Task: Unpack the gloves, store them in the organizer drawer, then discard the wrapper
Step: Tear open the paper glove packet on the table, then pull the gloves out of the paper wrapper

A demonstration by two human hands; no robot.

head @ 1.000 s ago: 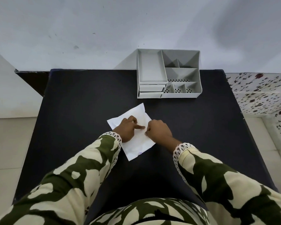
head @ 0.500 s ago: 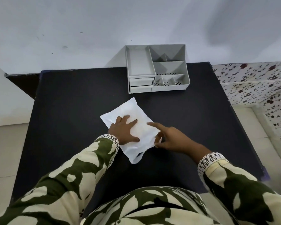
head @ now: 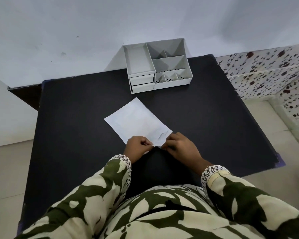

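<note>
A white paper wrapper (head: 136, 120) lies flat and slanted on the black table (head: 76, 118). Its contents are hidden inside. My left hand (head: 138, 148) and my right hand (head: 181, 146) both pinch its near edge, fingers closed on the paper, a small gap between them. The grey organizer (head: 156, 64) stands at the table's far edge against the wall, with open compartments on top and two shut drawers (head: 141, 82) stacked at its front left.
A pale wall rises behind the table. At the right is a surface with a dark flower pattern (head: 269, 75). Pale floor tiles (head: 5, 169) lie on both sides of the table. My patterned sleeves fill the foreground.
My left hand has left the top of the wrapper and my right hand came in from the side. Both now pinch the wrapper's near edge. The view has tilted.
</note>
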